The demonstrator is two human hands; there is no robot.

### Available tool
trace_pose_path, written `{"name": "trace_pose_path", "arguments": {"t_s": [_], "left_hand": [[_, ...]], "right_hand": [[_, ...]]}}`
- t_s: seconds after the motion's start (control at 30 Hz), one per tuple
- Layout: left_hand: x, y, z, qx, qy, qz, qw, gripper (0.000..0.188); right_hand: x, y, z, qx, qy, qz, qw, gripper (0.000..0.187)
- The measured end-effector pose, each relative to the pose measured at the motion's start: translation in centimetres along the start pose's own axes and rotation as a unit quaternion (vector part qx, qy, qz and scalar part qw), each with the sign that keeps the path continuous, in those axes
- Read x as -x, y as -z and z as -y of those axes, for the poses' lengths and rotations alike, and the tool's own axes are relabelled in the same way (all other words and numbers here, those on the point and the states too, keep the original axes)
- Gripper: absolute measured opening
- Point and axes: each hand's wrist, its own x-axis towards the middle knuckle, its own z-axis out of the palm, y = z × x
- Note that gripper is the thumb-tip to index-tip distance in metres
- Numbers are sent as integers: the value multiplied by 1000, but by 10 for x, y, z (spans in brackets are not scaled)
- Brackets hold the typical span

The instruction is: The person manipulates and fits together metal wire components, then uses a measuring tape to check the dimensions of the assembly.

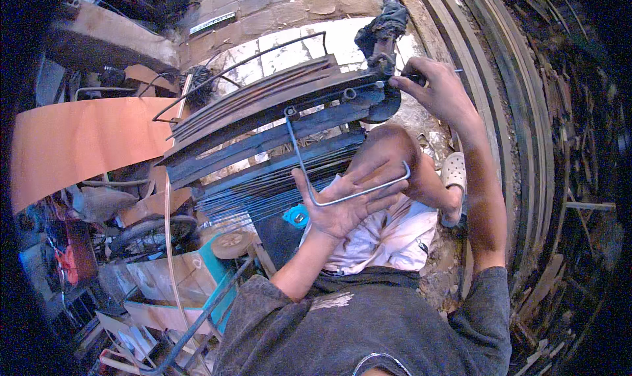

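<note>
A slim metal rod, bent into an angle with a short hook at one end, lies across my left hand. That palm faces up with the fingers and thumb spread. The rod's other end reaches a round peg on a dark steel bending bench. At the bench's right end, my right hand is closed, thumb against fingers, around what looks like a thin dark rod. Most of it is hidden by the fingers. Beside that hand stands a lever post wrapped in dark cloth.
Straight rods lie in a bundle on the bench's near side, by a blue tape measure. Long metal profiles run along the right. An orange sheet and a teal cart stand left.
</note>
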Motion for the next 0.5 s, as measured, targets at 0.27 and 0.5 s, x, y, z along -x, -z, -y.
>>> {"name": "trace_pose_path", "arguments": {"t_s": [0.27,0.5], "left_hand": [[-5,11,2,24,0,126,992,135],[-6,2,4,-14,-22,71,997,119]], "right_hand": [[3,-6,-8,-65,52,-19,996,20],[0,1,-8,-72,56,-36,995,18]]}}
